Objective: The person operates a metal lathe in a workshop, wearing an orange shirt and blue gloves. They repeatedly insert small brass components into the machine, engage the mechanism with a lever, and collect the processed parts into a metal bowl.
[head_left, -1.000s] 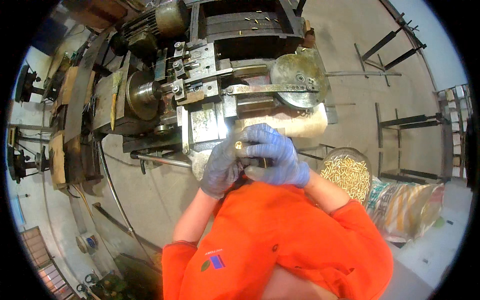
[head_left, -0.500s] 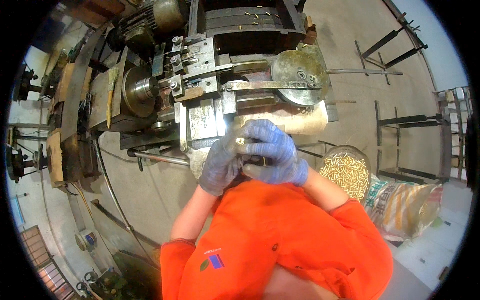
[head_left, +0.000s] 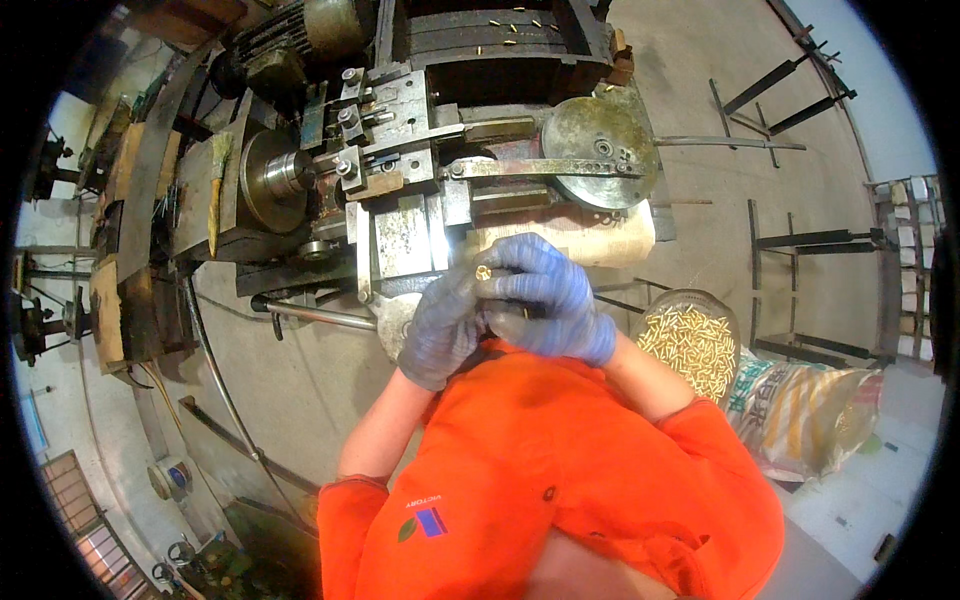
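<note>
A small brass piece [head_left: 483,272] is showing on the near side of the machine [head_left: 415,165], amid gloved fingertips. The left hand [head_left: 440,325] and right hand [head_left: 550,300] are meeting around it, fingers curled; which grip is clamping it, I cannot tell. Nearer and rightward of the machine, a basket [head_left: 690,296] is holding brass pieces [head_left: 690,350]; a sack [head_left: 800,415] is lying beyond.

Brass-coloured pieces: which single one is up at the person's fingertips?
The brass-coloured piece showing where the left hand and right hand meet; most others lie heaped in the round container or scattered in the dark tray.
</note>
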Demonstrator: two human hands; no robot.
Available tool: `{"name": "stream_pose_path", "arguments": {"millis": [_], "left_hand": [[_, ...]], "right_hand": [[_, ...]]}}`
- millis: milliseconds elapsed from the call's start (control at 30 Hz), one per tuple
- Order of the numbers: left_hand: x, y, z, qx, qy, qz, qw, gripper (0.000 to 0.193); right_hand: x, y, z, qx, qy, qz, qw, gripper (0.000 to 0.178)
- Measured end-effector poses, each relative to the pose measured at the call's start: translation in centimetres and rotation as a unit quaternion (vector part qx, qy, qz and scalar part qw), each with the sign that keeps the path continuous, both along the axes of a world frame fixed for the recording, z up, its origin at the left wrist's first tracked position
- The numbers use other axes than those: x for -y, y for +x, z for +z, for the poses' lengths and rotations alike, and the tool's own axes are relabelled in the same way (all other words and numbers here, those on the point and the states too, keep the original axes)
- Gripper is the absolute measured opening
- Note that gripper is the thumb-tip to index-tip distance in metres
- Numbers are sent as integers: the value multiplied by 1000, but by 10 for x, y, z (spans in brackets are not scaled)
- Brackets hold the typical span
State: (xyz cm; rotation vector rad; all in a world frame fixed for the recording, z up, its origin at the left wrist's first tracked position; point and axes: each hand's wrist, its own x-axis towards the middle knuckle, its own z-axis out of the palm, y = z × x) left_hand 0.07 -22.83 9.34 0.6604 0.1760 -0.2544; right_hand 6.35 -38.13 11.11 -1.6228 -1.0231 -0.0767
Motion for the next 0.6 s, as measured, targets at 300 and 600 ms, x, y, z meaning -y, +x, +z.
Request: {"name": "stream_pose_path", "arguments": {"millis": [300, 600], "left_hand": [[-3, -2, -5, -4, -2, -12, 1000, 34], [4, -5, 9, 6, -61, -5, 998, 39]], "right_hand": [[1, 0, -6, -11, -1, 1, 1000, 35], [3, 0, 3, 2, -13, 12, 1000, 35]]}}
